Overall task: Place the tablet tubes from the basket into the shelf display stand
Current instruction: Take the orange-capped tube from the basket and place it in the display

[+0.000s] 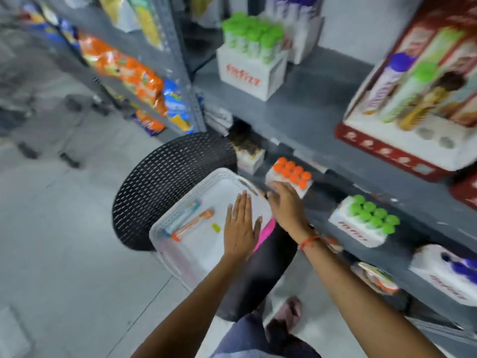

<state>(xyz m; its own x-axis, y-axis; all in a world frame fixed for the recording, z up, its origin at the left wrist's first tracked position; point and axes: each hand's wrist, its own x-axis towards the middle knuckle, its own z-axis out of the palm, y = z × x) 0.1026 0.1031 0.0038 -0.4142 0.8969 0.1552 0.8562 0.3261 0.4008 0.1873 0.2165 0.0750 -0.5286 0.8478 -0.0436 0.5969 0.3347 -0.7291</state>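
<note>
A white plastic basket (165, 228) rests on a black woven stool (165, 177). Two tablet tubes lie side by side in its left half: one with a blue cap (182, 214) and one with orange caps (193, 224). A small yellow piece (216, 227) lies beside them. My left hand (241, 228) is flat and open over the basket's right half, fingers together, holding nothing. My right hand (284, 202) reaches past the basket's right rim toward the lower shelf, just below a white display stand of orange-capped tubes (290, 174). Its fingers are blurred and partly hidden.
The grey shelving (322, 120) on the right holds white stands of green-capped tubes (251, 40) (371, 215) and a purple-capped stand (451, 267). A red display stand (402, 151) with empty holes sits on the upper shelf. Snack packets (124, 71) fill racks at the left. Grey floor lies at left.
</note>
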